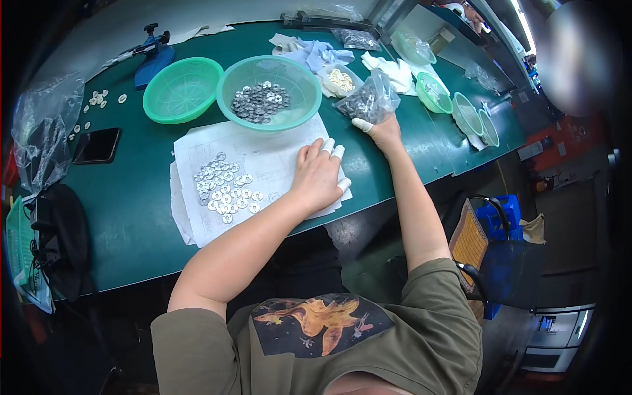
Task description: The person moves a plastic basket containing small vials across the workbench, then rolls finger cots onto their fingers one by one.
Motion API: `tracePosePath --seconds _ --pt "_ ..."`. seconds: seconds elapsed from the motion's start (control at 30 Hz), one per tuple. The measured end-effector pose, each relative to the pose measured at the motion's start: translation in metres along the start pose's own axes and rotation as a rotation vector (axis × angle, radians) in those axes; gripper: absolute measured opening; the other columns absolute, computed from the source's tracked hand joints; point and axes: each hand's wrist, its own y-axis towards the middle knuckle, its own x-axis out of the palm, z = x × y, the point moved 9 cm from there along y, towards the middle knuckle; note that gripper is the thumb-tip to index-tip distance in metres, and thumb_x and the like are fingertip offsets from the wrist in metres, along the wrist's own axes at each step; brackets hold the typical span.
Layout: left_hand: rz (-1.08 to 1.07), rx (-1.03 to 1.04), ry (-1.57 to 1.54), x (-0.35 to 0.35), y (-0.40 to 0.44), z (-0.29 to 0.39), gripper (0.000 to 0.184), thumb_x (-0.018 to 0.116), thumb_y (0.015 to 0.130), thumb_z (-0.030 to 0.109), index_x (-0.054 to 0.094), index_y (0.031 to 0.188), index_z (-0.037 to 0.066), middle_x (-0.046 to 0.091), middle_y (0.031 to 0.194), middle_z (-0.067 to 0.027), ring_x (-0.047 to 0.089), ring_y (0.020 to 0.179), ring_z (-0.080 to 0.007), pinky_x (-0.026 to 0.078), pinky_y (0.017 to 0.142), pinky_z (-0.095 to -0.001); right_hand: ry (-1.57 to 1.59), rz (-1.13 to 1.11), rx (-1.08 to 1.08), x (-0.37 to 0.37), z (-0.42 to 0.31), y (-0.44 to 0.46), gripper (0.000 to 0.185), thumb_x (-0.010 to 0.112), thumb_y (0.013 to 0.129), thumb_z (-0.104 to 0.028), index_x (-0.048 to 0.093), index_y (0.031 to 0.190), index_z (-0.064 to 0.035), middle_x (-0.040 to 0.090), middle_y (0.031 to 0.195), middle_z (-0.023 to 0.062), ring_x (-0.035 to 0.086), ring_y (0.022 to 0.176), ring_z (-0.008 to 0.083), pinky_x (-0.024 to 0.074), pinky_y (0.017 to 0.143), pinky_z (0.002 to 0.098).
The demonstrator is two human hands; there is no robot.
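My left hand (pixel 317 176) lies palm down on the white printed sheets (pixel 263 155), its fingers apart and white finger cots on several tips. Nothing shows in it, though its underside is hidden. To its left, small round metal discs with centre holes (pixel 226 184) lie loose on the paper. My right hand (pixel 384 133) grips a clear plastic bag (pixel 370 99) of dark metal parts at its lower edge, thumb in front. Behind the paper stands a translucent green basin (pixel 307 99) with many similar discs inside.
A green basket (pixel 182 90) touches the basin's left side. Farther left are a phone (pixel 97 145), a plastic bag (pixel 49 125) and a blue tool stand (pixel 155 60). Cloths (pixel 316 54) and a tub of cream-coloured pieces (pixel 340 80) sit behind. More green baskets (pixel 434 93) stand at right.
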Motion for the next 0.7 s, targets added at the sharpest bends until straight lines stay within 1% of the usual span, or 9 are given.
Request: tracePosePath --seconds 0.03,0.07,0.13,0.23,0.37,0.47,0.53,0.7 --pt "-0.02 -0.005 -0.003 0.001 0.0 0.0 0.063 0.064 0.076 0.032 0.047 0.126 -0.002 0.045 0.13 -0.0236 0.03 0.129 -0.0372 0.02 0.105 -0.0478 -0.029 0.031 0.028 -0.001 0.002 0.0 0.084 0.089 0.052 -0.031 0.048 0.118 0.0003 0.059 0.113 0.0127 0.057 0.103 0.0235 0.0446 0.089 0.034" --pt "-0.039 -0.011 -0.008 0.002 0.0 -0.001 0.063 0.064 0.076 0.032 0.047 0.126 -0.002 0.045 0.131 -0.0236 0.03 0.129 -0.0371 0.02 0.105 -0.0477 -0.026 0.025 0.024 0.0 -0.003 -0.002 0.084 0.089 0.052 -0.031 0.048 0.118 0.0003 0.059 0.113 0.0127 0.057 0.103 0.0235 0.0446 0.089 0.034" --pt "-0.017 -0.011 -0.006 0.0 0.0 -0.001 0.063 0.065 0.076 0.032 0.047 0.127 -0.002 0.045 0.131 -0.0235 0.03 0.129 -0.0371 0.02 0.105 -0.0476 0.16 0.009 0.061 0.0 -0.008 -0.006 0.081 0.088 0.057 -0.02 0.046 0.122 0.0011 0.058 0.113 0.0084 0.056 0.101 0.0179 0.0443 0.088 0.0304" --pt "-0.012 -0.004 -0.007 0.001 -0.001 0.001 0.063 0.065 0.076 0.031 0.046 0.127 -0.002 0.044 0.131 -0.0232 0.031 0.129 -0.037 0.021 0.105 -0.0474 0.111 0.063 0.081 -0.005 -0.002 -0.007 0.082 0.089 0.055 -0.018 0.046 0.123 0.0013 0.058 0.113 0.0078 0.056 0.1 0.0174 0.0443 0.088 0.0298" --pt "-0.002 0.001 -0.005 0.001 0.0 -0.001 0.064 0.065 0.076 0.032 0.046 0.127 -0.002 0.045 0.132 -0.0225 0.031 0.129 -0.0369 0.021 0.105 -0.0474 0.157 0.072 0.062 -0.008 0.002 -0.005 0.082 0.089 0.054 -0.018 0.047 0.122 0.0016 0.059 0.113 0.0076 0.056 0.1 0.0172 0.0445 0.088 0.0294" --pt "-0.03 -0.005 0.005 0.003 0.0 -0.002 0.064 0.065 0.076 0.032 0.047 0.127 -0.002 0.045 0.132 -0.0222 0.031 0.129 -0.0369 0.021 0.105 -0.0477 0.148 0.104 0.116 -0.014 0.0 -0.006 0.08 0.089 0.054 -0.017 0.049 0.121 0.0017 0.06 0.11 0.0073 0.058 0.097 0.0167 0.0452 0.087 0.0293" --pt "-0.023 0.0 0.001 0.003 0.0 -0.002 0.063 0.065 0.076 0.032 0.047 0.127 -0.002 0.045 0.132 -0.0221 0.031 0.129 -0.0369 0.021 0.104 -0.0478 0.217 0.167 0.144 -0.022 0.012 -0.004 0.076 0.091 0.05 -0.024 0.057 0.112 0.0027 0.065 0.102 0.007 0.06 0.09 0.0157 0.0481 0.08 0.0288" --pt "-0.03 0.002 -0.004 0.003 0.0 -0.001 0.063 0.065 0.076 0.032 0.047 0.126 -0.002 0.045 0.132 -0.022 0.031 0.128 -0.037 0.022 0.104 -0.0481 0.292 0.203 0.138 -0.035 0.017 -0.005 0.068 0.09 0.052 -0.019 0.059 0.108 0.0021 0.065 0.101 0.0064 0.061 0.086 0.0141 0.0488 0.077 0.0279"
